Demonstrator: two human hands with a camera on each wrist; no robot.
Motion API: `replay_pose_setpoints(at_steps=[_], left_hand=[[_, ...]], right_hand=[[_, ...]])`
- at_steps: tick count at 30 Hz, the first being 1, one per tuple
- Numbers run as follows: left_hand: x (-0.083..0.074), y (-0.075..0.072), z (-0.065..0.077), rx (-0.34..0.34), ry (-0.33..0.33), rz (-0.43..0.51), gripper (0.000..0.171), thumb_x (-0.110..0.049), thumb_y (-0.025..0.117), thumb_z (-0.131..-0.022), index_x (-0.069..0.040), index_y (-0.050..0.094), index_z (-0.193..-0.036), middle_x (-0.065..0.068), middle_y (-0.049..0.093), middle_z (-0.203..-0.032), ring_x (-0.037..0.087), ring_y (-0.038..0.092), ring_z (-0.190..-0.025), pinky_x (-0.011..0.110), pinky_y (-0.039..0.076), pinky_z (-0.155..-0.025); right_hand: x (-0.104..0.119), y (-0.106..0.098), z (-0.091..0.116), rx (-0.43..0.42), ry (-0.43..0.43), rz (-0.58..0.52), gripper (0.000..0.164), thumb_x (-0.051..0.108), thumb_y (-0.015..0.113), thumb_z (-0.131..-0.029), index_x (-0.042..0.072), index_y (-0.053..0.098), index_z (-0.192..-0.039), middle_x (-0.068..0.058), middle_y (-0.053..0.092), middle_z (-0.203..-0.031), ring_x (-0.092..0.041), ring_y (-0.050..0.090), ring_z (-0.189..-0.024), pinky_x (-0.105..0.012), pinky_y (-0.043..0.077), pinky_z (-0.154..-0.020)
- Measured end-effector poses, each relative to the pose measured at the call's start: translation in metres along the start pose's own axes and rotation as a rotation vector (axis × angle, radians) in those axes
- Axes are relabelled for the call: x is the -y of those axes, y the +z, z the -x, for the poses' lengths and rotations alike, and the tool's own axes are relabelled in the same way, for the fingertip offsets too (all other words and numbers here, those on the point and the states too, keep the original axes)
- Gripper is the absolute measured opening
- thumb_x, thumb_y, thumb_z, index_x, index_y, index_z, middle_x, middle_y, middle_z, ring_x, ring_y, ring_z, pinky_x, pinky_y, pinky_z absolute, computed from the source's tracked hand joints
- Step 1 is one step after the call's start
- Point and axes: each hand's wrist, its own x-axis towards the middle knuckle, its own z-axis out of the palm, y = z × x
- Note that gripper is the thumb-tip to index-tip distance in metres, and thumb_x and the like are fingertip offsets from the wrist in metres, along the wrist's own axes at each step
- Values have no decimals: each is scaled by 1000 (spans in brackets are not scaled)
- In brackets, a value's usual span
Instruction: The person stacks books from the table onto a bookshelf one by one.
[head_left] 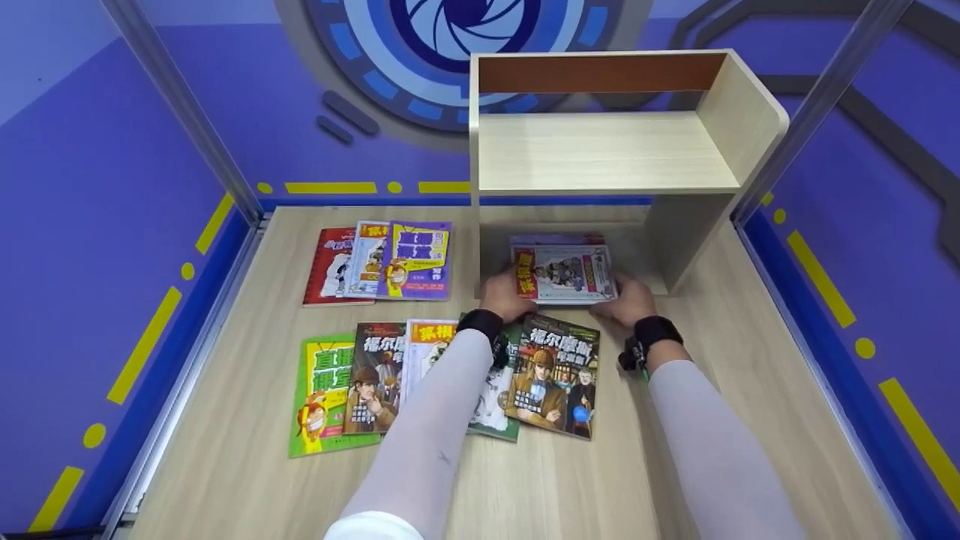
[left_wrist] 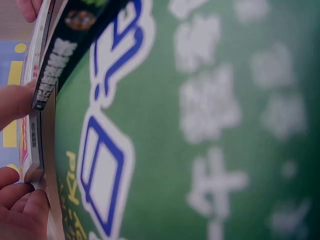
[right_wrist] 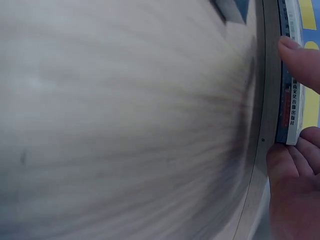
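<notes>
A small stack of comic books (head_left: 566,274), the top one white with a red strip, lies flat in the lower compartment of a wooden bookshelf (head_left: 607,154). My left hand (head_left: 507,295) grips the stack's left front corner. At the right corner, my right hand (head_left: 631,301) holds the same stack. In the right wrist view, the thumb (right_wrist: 297,57) presses along the book spines (right_wrist: 290,107) while the fingers curl at their end. The left wrist view has the left hand (left_wrist: 22,210) at the corner of the books, with a green book cover (left_wrist: 165,135) filling most of the picture.
Left of the shelf, a purple book (head_left: 416,261) overlaps two others, including a red one (head_left: 326,266). A row of several books lies in front, from a green one (head_left: 322,397) to a dark detective book (head_left: 555,375). The left forearm crosses above this row. Purple walls enclose the table.
</notes>
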Motion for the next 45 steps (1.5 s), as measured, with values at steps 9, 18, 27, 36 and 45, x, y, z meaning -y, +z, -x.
replay_pose_setpoints(at_steps=[9,18,27,36,45], left_hand=[[1,4,-2,-24,-27,-79,67,-32,91,-78,-12,67,-138,7,78,-122,28,73,-112,39,59,-99],[1,6,-7,-96,-11,-139,52,-30,86,-82,-11,73,-128,7,81,-116,29,75,-108,42,59,-97],[-9,2,-8,-110,-57,-164,44,-31,87,-84,-13,76,-123,5,82,-116,28,76,-108,44,59,-97],[-15,3,-10,-99,-99,-163,45,-33,86,-91,-13,74,-130,6,80,-121,27,75,-114,43,58,-102],[-16,3,-11,-107,-112,-173,40,-34,85,-92,-12,75,-125,6,81,-118,27,76,-111,42,59,-100]], right_hand=[[-2,6,-4,-60,-6,58,86,20,92,-78,-6,54,-151,-32,62,-145,-51,58,-134,-57,45,-118],[5,7,-5,-116,10,66,78,23,89,-83,-7,57,-147,-33,64,-141,-50,60,-132,-56,46,-116],[8,7,-8,-159,22,74,72,27,90,-82,-6,64,-140,-30,68,-137,-49,62,-129,-56,47,-114],[17,7,-7,-207,70,98,69,25,88,-84,-8,63,-139,-30,67,-138,-49,61,-130,-56,47,-114],[19,5,-9,-191,92,87,67,24,88,-85,-6,64,-140,-29,67,-140,-48,61,-131,-56,47,-115]])
